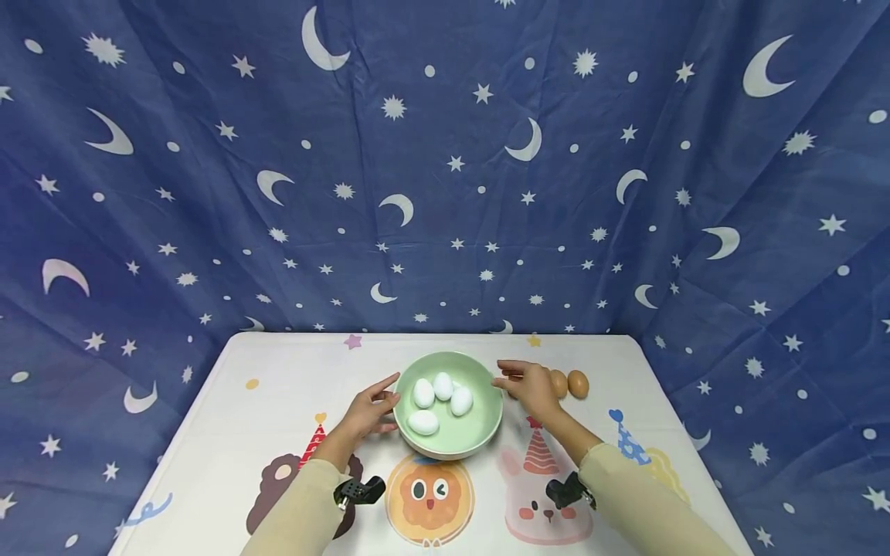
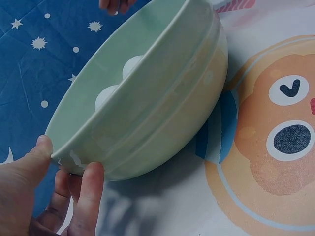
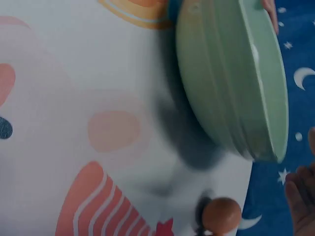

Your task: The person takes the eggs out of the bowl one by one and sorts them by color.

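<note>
A pale green bowl (image 1: 448, 448) stands on the table with several white eggs (image 1: 443, 386) in it. My left hand (image 1: 366, 411) is at the bowl's left side; in the left wrist view, its thumb (image 2: 45, 145) touches the rim and other fingers bear on the outer wall. Beside the right rim is my right hand (image 1: 534, 388), fingers loosely extended. A gap separates that hand from the bowl wall in the right wrist view, and it holds nothing. Brown eggs (image 1: 578, 384) lie just right of it, partly hidden behind the hand.
A white cloth with cartoon prints covers the table (image 1: 229, 432). Behind and around it hangs a blue curtain (image 1: 445, 216) with moons and stars. One brown egg (image 3: 221, 215) shows below the bowl in the right wrist view.
</note>
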{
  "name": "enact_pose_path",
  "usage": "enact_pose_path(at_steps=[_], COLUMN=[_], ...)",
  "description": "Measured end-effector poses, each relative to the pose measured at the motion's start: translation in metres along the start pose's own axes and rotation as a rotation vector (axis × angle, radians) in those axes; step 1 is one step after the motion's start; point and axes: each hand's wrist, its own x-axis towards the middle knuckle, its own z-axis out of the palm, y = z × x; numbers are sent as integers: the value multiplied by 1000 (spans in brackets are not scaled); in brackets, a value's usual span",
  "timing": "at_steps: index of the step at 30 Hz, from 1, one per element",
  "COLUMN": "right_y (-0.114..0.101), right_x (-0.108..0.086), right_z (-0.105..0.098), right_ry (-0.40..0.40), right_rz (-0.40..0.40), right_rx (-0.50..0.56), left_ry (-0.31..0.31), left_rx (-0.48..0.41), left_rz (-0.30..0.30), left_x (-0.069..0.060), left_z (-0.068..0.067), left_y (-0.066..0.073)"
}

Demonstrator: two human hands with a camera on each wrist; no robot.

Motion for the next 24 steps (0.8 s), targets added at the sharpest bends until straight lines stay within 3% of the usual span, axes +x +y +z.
enact_pose_path(at_steps=[12,24], right_y=[-5,-10], right_x=[3,5], right_z=[44,54], right_ry=[-248,-414], right_rz=[-285,-440], right_rx=[-225,-486], left_ry=[0,0], left_rx=[1,-7], left_rz=[-1,2], left_x=[-2,1], left_z=[0,0], left_y=[-1,-2])
